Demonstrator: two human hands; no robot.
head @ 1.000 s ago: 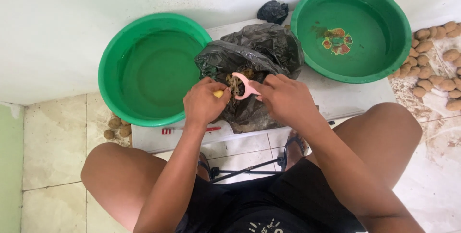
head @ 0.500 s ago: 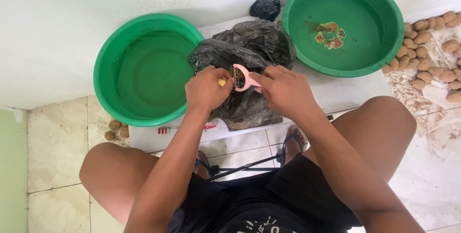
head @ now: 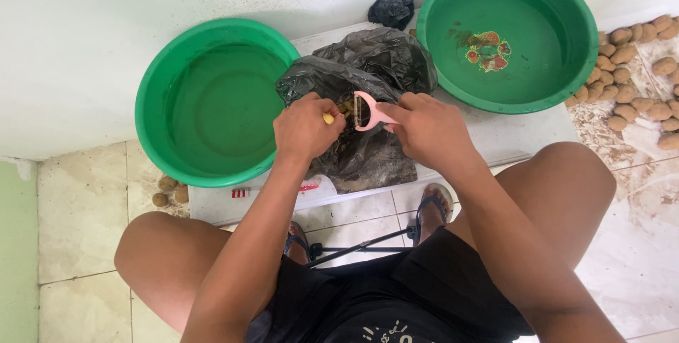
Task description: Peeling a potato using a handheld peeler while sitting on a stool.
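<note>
- Peeling, head view: left hand [head: 305,129] closed around a small yellow peeled potato [head: 328,119]; right hand [head: 426,129] pinching a pink plastic Y-shaped peeler [head: 368,111], blade beside the left fingertips.
- Change: peeler has slid back from the potato since half a second ago; stroke likely finished.
- Room: crumpled black plastic bag [head: 368,74] beneath the fingers; green round plastic basin [head: 216,101] just left, second green basin [head: 508,32] well right.

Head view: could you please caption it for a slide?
Hands peel a small yellow potato with a pink plastic peeler.

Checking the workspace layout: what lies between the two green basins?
In the head view, a crumpled black plastic bag lies between the left green basin and the right green basin.
</note>
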